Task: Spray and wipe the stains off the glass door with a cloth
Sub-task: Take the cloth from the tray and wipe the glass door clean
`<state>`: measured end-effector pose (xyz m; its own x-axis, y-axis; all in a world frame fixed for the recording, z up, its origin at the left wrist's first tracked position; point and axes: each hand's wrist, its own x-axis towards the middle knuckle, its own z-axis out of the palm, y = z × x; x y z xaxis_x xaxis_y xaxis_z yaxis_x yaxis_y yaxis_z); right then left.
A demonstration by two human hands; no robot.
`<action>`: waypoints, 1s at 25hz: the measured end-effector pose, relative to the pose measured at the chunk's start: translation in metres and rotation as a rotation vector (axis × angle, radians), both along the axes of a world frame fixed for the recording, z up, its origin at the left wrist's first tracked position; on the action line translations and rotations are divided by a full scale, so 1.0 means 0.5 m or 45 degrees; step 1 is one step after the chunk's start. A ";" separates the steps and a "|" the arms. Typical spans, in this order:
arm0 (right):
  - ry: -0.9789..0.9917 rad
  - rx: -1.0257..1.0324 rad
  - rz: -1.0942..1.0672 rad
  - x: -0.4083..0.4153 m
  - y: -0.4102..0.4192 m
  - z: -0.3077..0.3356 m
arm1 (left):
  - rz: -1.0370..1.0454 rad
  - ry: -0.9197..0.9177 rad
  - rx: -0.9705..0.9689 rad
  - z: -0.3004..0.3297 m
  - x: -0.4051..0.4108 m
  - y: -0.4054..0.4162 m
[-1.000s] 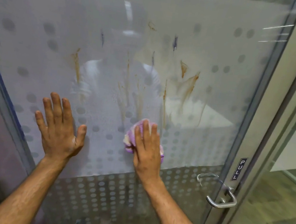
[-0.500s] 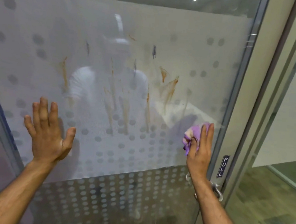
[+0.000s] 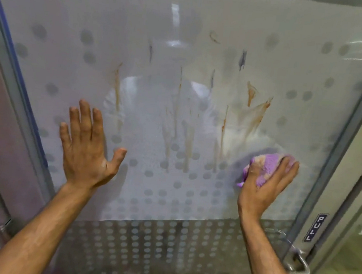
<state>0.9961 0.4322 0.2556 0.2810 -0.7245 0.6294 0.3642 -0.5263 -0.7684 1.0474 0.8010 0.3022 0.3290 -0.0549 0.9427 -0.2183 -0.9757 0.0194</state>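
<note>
A frosted glass door with grey dots fills the view. Brown streaks run down its middle and right, with a few small dark marks higher up. My right hand presses a bunched purple cloth against the glass at the lower right, below the largest brown smear. My left hand lies flat on the glass at the left, fingers spread, holding nothing. No spray bottle is in view.
A metal lever handle sits at the door's lower right, under a "PULL" label. The metal door frame runs up the right side. A second frame edge runs along the left.
My right hand carried the cloth from the middle of the glass over to the right side. My left hand stayed flat on the glass.
</note>
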 end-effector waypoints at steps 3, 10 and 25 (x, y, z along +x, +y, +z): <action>-0.055 -0.230 0.035 0.013 0.118 -0.004 | 0.018 -0.007 -0.008 0.002 0.001 -0.001; 0.078 -0.961 0.201 0.012 0.355 -0.026 | -0.001 0.014 -0.004 0.003 -0.002 0.002; -0.218 -0.333 0.456 -0.107 0.073 0.123 | -0.242 0.017 -0.106 0.109 -0.049 0.017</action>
